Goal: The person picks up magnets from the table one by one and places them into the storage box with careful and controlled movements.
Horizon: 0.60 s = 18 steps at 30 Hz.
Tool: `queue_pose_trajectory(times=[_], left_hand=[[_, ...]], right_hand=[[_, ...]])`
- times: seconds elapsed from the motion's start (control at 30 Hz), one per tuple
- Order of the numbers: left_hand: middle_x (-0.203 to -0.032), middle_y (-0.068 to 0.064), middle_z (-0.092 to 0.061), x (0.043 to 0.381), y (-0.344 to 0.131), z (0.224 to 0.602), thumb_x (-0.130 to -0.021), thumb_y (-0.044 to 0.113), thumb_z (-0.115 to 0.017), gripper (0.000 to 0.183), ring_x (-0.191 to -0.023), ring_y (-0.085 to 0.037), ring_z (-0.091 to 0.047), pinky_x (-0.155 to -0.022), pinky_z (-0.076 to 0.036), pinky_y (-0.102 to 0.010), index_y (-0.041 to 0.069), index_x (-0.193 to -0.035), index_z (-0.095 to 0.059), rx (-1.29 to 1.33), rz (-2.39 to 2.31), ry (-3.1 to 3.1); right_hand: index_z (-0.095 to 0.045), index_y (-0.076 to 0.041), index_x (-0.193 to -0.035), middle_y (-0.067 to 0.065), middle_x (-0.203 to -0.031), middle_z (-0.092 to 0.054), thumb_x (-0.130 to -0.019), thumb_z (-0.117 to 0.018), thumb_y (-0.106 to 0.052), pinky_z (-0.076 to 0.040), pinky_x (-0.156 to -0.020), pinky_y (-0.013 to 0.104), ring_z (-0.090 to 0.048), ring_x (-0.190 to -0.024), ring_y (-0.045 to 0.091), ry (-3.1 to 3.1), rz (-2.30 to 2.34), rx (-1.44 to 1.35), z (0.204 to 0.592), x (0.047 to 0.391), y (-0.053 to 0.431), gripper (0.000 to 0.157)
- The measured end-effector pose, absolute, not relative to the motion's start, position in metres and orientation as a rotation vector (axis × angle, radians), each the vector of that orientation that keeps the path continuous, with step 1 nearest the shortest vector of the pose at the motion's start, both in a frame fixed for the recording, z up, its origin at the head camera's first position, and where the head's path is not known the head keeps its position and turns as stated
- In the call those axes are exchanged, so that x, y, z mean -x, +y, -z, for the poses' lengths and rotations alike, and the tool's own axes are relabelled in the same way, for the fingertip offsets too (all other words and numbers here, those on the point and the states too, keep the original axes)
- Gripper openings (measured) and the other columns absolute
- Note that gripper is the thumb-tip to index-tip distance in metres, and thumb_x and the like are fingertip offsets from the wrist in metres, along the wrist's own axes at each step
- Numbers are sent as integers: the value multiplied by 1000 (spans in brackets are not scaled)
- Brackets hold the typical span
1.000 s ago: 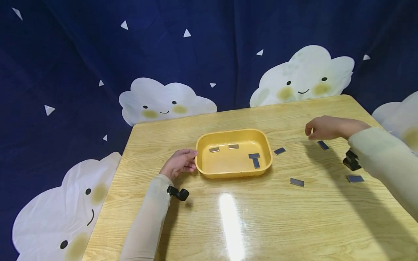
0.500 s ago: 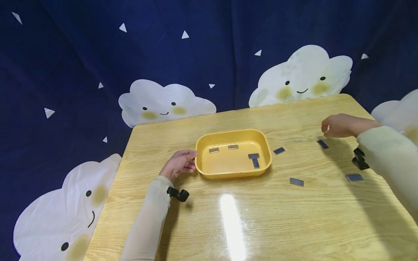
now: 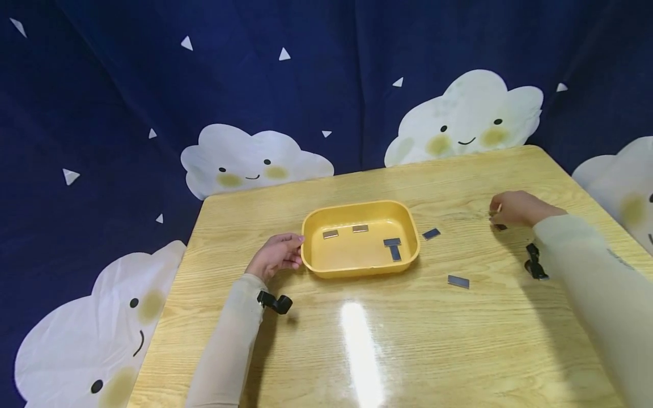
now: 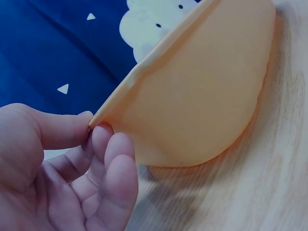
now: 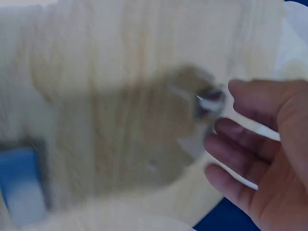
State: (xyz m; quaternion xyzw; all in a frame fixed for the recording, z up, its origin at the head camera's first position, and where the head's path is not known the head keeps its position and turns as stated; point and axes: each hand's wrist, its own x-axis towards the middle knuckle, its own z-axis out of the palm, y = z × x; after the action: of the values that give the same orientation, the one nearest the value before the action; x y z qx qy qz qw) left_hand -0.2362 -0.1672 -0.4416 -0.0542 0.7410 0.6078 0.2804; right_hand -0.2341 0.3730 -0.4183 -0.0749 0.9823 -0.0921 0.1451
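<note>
My left hand [image 3: 278,256] pinches the left rim of a yellow plastic tray [image 3: 352,272]. In the left wrist view the thumb lies on the rim, with fingertips beneath it. Several small dark rectangular blocks lie in the tray, among them a pair [image 3: 393,242] in a T shape. On the right side of the table my right hand [image 3: 517,208] is over another dark block [image 3: 500,227], which it partly hides. In the blurred right wrist view that block [image 5: 210,102] sits by the thumb and fingertips, which are apart.
On the wooden table [image 3: 428,345], one loose block [image 3: 431,234] lies right of the tray and another [image 3: 458,281] nearer the front. A blue-topped block [image 5: 21,178] shows in the right wrist view. A dark blue curtain [image 3: 306,85] with clouds hangs behind.
My right hand first moved right past the dark block, then came back left and down onto it. The right forearm now covers the block near the right edge. My left hand still holds the rim.
</note>
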Motion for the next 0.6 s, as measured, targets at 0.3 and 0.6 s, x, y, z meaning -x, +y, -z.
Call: queue_pose_trajectory(times=[0.3,0.6], left_hand=[[-75,3,-59,237,-169,447,-103,24,-55,26,-61,-10,-59,-56,-54,-20,2,-115,-59,162,-1636,1979],[-75,2,-60,236,-168,445,-102,24,-56,22,-61,-10,-60,-57,-54,-20,4,-110,-60,171,-1648,1978]], right_hand=[[-66,11,-105,28,-100,-68,-88,-61,-4,-53,-79,55,-65,-88,39,2883,305,122,437,231,368,24],[-68,11,-102,27,-99,-69,-82,-64,-9,-53,-76,52,-64,-85,36,2827,352,58,435,235,370,28]])
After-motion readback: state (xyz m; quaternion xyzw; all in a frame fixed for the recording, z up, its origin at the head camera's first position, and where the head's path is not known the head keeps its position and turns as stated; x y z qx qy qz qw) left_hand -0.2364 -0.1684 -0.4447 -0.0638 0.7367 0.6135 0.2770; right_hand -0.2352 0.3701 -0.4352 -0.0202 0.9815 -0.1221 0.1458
